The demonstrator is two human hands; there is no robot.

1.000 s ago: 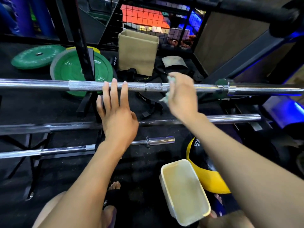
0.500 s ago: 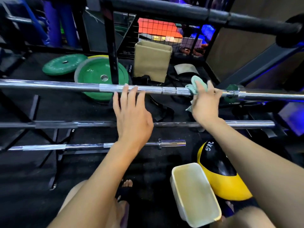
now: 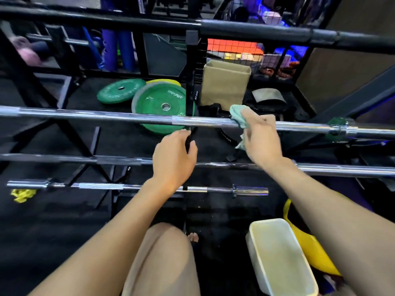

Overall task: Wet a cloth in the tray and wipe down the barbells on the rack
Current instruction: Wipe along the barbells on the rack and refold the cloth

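Note:
Three chrome barbells lie across the black rack: a top barbell (image 3: 106, 115), a middle barbell (image 3: 64, 159) and a short lower barbell (image 3: 102, 185). My right hand (image 3: 259, 135) grips a pale green cloth (image 3: 237, 116) and presses it on the top barbell, right of its middle. My left hand (image 3: 173, 154) is just below that bar, fingers curled around the black rack upright (image 3: 189, 141). The white tray (image 3: 267, 221) with murky water stands on the floor at lower right, below my right forearm.
Green weight plates (image 3: 159, 101) lie behind the rack, with a tan box (image 3: 224, 84) beside them. A padded black bar (image 3: 256, 28) runs overhead. A yellow and black ball (image 3: 310, 253) sits beside the tray. A yellow rag (image 3: 21, 195) lies at left. My knee (image 3: 166, 253) is below.
My left hand came off the top barbell, dropped lower and curled its fingers. My right hand slid the cloth left along the bar. The view rose and shifted left.

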